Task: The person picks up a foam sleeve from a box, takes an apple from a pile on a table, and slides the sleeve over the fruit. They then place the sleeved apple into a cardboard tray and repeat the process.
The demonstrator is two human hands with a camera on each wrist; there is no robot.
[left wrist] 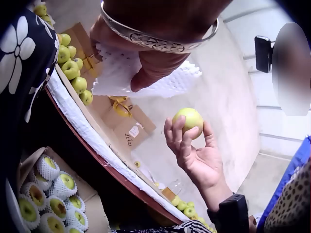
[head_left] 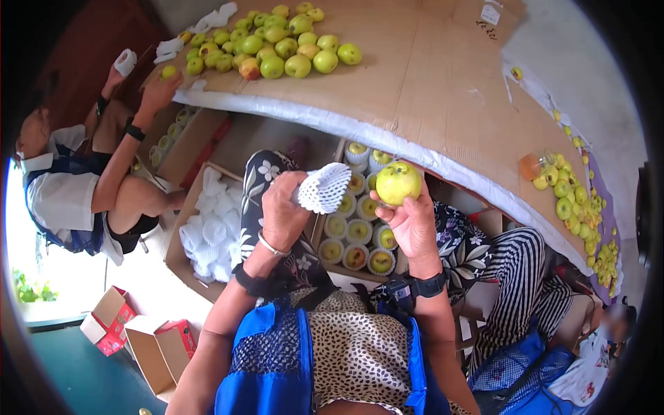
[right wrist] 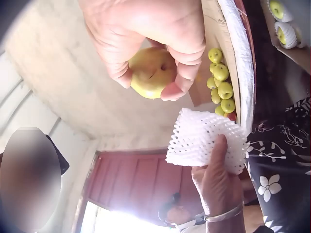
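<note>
My left hand [head_left: 283, 209] grips a white foam net sleeve [head_left: 325, 189], its mouth facing the right hand. In the right wrist view, the left thumb lies along the sleeve's side. My right hand [head_left: 413, 225] holds a yellow-green apple [head_left: 398, 183] between curled fingers and thumb, beside the sleeve and apart from it. A dark dimple and a short dark mark show on the apple [right wrist: 153, 73] in the right wrist view. Below both hands stands a carton of sleeved apples [head_left: 357, 232], several with brown spots.
A box of loose foam sleeves [head_left: 211, 228] stands left of my knee. Bare apples [head_left: 277, 45] are heaped on the cardboard-covered table [head_left: 415, 76], with more apples [head_left: 574, 200] at its right. Another person [head_left: 76, 173] sits at the left, holding an apple and a sleeve.
</note>
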